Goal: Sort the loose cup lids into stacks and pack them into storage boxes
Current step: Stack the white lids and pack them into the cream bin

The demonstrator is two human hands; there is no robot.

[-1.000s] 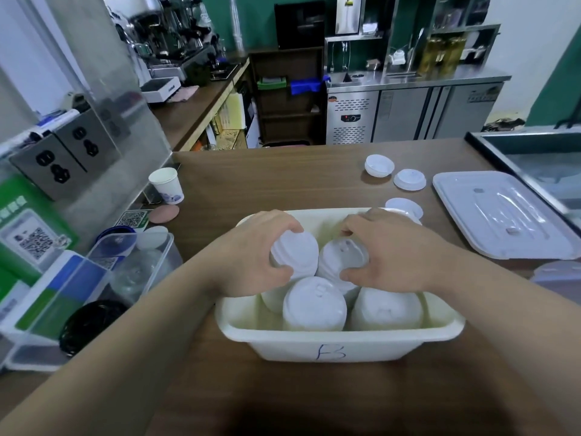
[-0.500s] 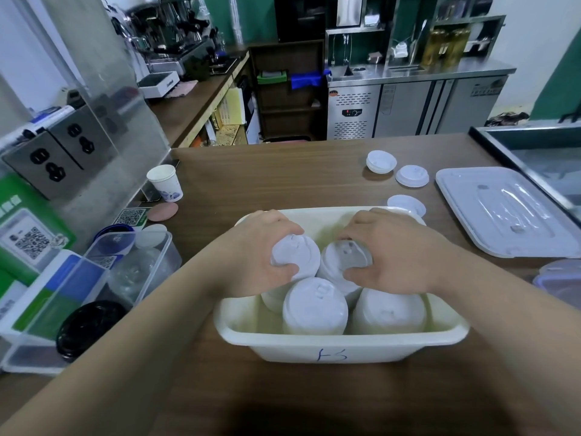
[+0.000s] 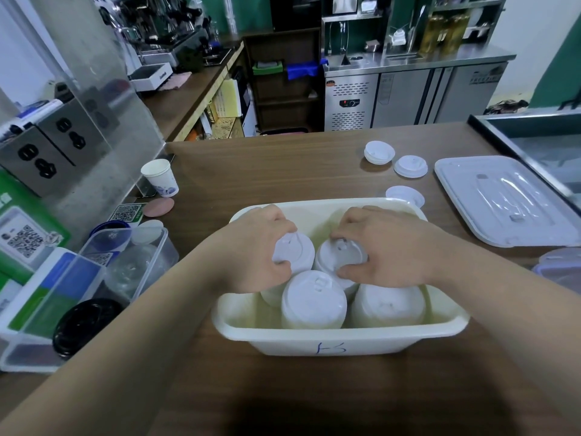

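A paper cup (image 3: 160, 177) stands upright near the bench's left edge, at the foot of a clear screen (image 3: 103, 121). Just in front of it a pink coaster (image 3: 159, 207) lies flat, with a QR sticker (image 3: 125, 212) beside it, closer to the edge. Nearer along the left edge sits a clear tub (image 3: 141, 262). A black round stack (image 3: 85, 325) lies by the near-left corner. A steel socket panel (image 3: 47, 155) stands beside the screen. Beyond the far edge are an espresso machine (image 3: 157, 26) and a steel fridge (image 3: 408, 92).
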